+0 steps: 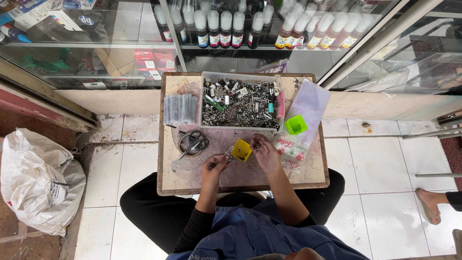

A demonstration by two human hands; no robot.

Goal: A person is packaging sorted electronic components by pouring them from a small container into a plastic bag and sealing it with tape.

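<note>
Left hand [214,165]: it is over the front part of the tabletop, fingers pinched narrow around some small metal parts [229,155]. What kind of parts they are is too small to tell.
Right hand [263,153]: it is just to the right of the yellow cup, fingers curled in and close together near the cup rim. I cannot tell if it holds something.
Yellow cup [241,149]: a small square plastic cup, it stands on the tabletop between the two hands, touching or almost touching the metal parts on its left side.
Tabletop [192,175]: a small worn wooden board with a raised edge, it lies in front of the seated person, over the knees.
Tray [239,103]: a clear plastic tray at the far half of the tabletop, full of mixed small metal pieces, with some green and pink things among them.
Green cup [295,124]: same shape as the yellow one, it stands just right of the tray, on a plastic bag.
Plastic bags [304,126]: clear flat bags, they lie at the right side of the tabletop, partly over its edge.
Scissors [193,143]: they lie on a roll of tape, left of the hands and apart from them.
Small bags [180,109]: a stack of clear small bags, just left of the tray.
Sack [41,180]: a white sack on the floor, well apart on the left.
Foot [429,204]: another person's foot in a sandal, on the tiles at the far right.
</note>
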